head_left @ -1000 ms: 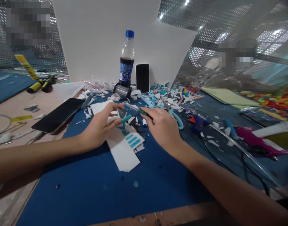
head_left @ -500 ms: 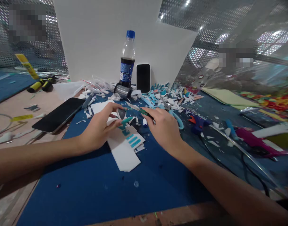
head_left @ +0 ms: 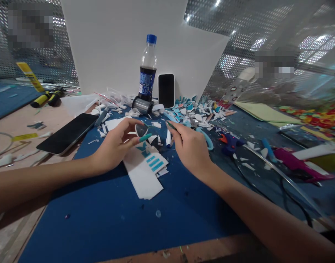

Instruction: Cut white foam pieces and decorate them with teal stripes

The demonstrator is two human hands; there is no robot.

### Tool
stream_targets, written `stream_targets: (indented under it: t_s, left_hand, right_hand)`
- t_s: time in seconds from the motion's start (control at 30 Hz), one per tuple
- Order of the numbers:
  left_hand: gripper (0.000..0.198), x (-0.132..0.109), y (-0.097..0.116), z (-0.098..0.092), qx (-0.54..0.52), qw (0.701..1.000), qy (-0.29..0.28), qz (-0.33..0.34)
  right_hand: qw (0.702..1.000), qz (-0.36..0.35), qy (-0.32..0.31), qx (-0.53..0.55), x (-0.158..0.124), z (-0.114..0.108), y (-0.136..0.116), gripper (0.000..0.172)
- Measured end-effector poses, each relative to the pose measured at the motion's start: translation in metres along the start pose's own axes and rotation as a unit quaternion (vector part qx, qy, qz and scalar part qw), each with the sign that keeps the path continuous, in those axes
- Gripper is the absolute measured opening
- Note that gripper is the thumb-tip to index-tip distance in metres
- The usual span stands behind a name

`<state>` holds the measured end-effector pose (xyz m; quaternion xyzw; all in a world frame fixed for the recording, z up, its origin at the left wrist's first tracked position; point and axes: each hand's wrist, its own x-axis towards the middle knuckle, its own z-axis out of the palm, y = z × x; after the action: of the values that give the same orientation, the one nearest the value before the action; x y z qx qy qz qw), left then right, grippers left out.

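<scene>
My left hand (head_left: 115,144) pinches a small rounded grey piece with a white edge (head_left: 141,130) between thumb and fingers; a long teal nail extends from the thumb. To its right, the closed fingers of my right hand (head_left: 193,146) grip a slim green craft knife (head_left: 171,125), mostly hidden by the hand. The two hands are apart. Under and beside my left hand lies a white sheet (head_left: 142,182) bearing teal strips (head_left: 155,163) and other teal shapes. Small black-and-white pieces (head_left: 155,141) sit just beyond it, near a white marker (head_left: 168,138).
Foam scraps (head_left: 195,113) pile up behind the hands. A cola bottle (head_left: 147,69), a spool (head_left: 142,106) and an upright phone (head_left: 166,90) stand or lie at the back. Another phone (head_left: 68,133) is left; a glue gun (head_left: 230,143) and blue-handled tool (head_left: 207,137) are right.
My right hand has drawn slightly away from the held piece, and the knife has turned to point away, showing less of itself. My left hand has shifted a little left, still pinching the piece.
</scene>
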<state>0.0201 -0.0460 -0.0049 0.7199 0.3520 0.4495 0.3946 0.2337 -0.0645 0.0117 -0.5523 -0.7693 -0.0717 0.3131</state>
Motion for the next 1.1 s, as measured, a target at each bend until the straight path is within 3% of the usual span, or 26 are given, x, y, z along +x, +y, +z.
stream_targets:
  t_s: [0.13,0.3,0.4,0.5,0.83,1.1]
  left_hand:
    - [0.024,0.004,0.003,0.001,-0.096,0.995,-0.001,-0.018]
    - [0.024,0.004,0.005,0.001,-0.136,0.99,0.006,-0.02]
    - [0.026,0.003,0.006,0.001,-0.15,0.988,-0.017,-0.035]
    - [0.031,0.002,0.008,0.001,-0.152,0.987,-0.033,-0.048]
    - [0.034,0.002,0.006,-0.001,-0.175,0.984,-0.029,-0.021]
    - [0.038,0.001,0.009,0.0,-0.156,0.987,-0.023,-0.03]
  right_hand:
    - [0.983,0.023,0.002,0.182,0.002,-0.006,-0.003,0.034]
    - [0.879,0.084,-0.101,0.458,0.002,-0.009,-0.009,0.038]
    - [0.829,0.113,-0.128,0.533,0.0,-0.006,-0.012,0.045]
    - [0.802,0.109,-0.154,0.567,-0.003,-0.001,-0.012,0.041]
    - [0.79,0.093,-0.109,0.597,-0.006,0.002,-0.013,0.033]
    - [0.798,0.073,-0.153,0.578,-0.007,0.004,-0.012,0.031]
